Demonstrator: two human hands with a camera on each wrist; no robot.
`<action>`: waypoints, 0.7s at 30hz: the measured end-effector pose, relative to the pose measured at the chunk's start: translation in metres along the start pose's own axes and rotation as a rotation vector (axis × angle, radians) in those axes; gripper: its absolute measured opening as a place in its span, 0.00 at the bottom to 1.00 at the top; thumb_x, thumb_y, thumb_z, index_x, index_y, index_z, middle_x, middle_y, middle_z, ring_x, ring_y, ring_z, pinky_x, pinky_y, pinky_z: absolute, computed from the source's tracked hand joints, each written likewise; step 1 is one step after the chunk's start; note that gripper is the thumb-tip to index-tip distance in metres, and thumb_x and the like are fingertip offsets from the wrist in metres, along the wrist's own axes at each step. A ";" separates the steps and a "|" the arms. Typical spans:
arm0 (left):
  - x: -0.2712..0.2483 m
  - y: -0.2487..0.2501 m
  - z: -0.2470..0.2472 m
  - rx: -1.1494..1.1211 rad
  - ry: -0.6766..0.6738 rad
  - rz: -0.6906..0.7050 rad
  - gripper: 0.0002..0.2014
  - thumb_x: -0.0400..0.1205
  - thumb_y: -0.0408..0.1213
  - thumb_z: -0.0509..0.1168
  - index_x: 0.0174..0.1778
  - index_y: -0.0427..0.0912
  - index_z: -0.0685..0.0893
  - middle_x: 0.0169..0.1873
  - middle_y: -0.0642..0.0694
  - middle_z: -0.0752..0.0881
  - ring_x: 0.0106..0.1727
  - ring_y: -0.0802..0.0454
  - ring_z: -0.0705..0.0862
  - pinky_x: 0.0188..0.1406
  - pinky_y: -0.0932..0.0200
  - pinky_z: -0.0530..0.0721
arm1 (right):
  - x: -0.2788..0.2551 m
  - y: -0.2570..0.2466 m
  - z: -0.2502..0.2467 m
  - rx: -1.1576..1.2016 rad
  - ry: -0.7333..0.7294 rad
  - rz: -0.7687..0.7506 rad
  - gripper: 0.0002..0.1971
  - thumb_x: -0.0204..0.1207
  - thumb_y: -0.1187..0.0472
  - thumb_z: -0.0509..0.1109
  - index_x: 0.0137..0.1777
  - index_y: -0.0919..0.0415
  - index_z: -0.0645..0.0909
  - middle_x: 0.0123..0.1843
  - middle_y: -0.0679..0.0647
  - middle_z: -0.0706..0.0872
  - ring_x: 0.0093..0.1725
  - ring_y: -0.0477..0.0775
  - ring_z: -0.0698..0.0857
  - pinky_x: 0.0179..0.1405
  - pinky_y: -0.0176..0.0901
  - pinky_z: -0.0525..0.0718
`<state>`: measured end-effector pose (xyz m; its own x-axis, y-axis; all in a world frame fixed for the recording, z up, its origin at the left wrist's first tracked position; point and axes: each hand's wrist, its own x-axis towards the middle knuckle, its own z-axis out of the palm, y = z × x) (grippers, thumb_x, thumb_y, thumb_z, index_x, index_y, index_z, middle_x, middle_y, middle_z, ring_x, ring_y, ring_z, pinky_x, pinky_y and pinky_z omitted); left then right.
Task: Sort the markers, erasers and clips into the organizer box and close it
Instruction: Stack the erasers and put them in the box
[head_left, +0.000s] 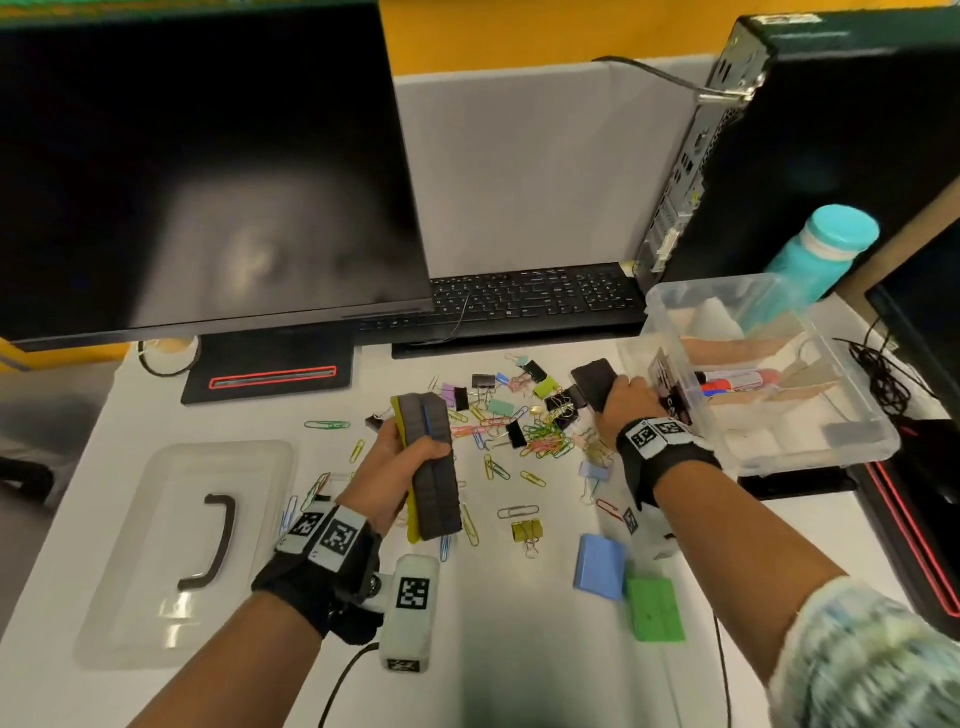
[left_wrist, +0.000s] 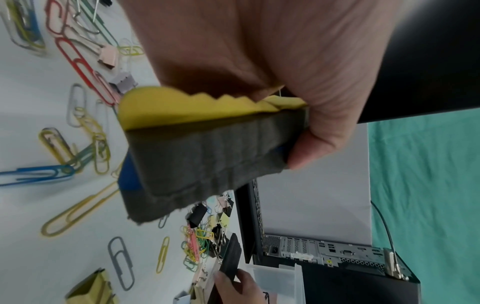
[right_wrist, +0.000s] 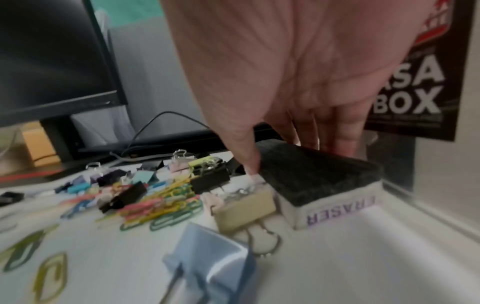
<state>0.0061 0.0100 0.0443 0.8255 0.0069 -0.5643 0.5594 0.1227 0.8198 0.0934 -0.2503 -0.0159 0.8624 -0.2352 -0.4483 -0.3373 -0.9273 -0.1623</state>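
My left hand (head_left: 410, 460) grips two stacked board erasers (head_left: 434, 467), grey felt with a yellow and a blue back, above the desk's middle; the left wrist view shows the erasers (left_wrist: 207, 160) held between thumb and fingers. My right hand (head_left: 626, 402) holds a black-felt eraser (head_left: 595, 384) low beside the left wall of the clear organizer box (head_left: 831, 452). Its white side (right_wrist: 340, 211) reads ERASER. Markers (head_left: 732, 382) lie in the box. Paper clips and binder clips (head_left: 524, 428) lie scattered between my hands.
The clear lid (head_left: 182, 551) with a black handle lies at the left. A blue block (head_left: 600, 566) and a green block (head_left: 655, 609) sit near the front. Monitor (head_left: 208, 166), keyboard (head_left: 524, 299), PC tower (head_left: 810, 156) and teal bottle (head_left: 826, 249) line the back.
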 end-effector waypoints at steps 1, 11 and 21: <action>0.000 0.002 0.001 -0.001 -0.005 -0.002 0.22 0.79 0.28 0.64 0.69 0.42 0.71 0.52 0.44 0.85 0.51 0.49 0.85 0.45 0.56 0.83 | -0.002 0.000 0.000 0.006 0.009 0.015 0.26 0.78 0.59 0.65 0.73 0.69 0.63 0.73 0.66 0.69 0.74 0.68 0.69 0.71 0.60 0.71; 0.002 0.018 0.006 -0.097 -0.084 0.024 0.21 0.79 0.33 0.67 0.67 0.43 0.73 0.55 0.40 0.86 0.53 0.46 0.86 0.52 0.50 0.85 | -0.087 -0.030 -0.039 0.966 -0.126 -0.244 0.22 0.82 0.60 0.62 0.75 0.57 0.66 0.52 0.54 0.82 0.45 0.48 0.82 0.43 0.37 0.80; 0.017 0.025 0.021 -0.138 -0.035 0.172 0.29 0.71 0.35 0.76 0.67 0.42 0.73 0.56 0.35 0.87 0.53 0.40 0.89 0.55 0.39 0.87 | -0.132 -0.082 -0.004 1.058 -0.283 -0.601 0.23 0.86 0.62 0.54 0.80 0.50 0.62 0.72 0.49 0.77 0.68 0.43 0.77 0.66 0.34 0.78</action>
<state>0.0356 -0.0071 0.0576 0.9113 0.0048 -0.4117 0.3967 0.2577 0.8810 0.0091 -0.1444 0.0599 0.9181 0.3364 -0.2098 -0.1692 -0.1461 -0.9747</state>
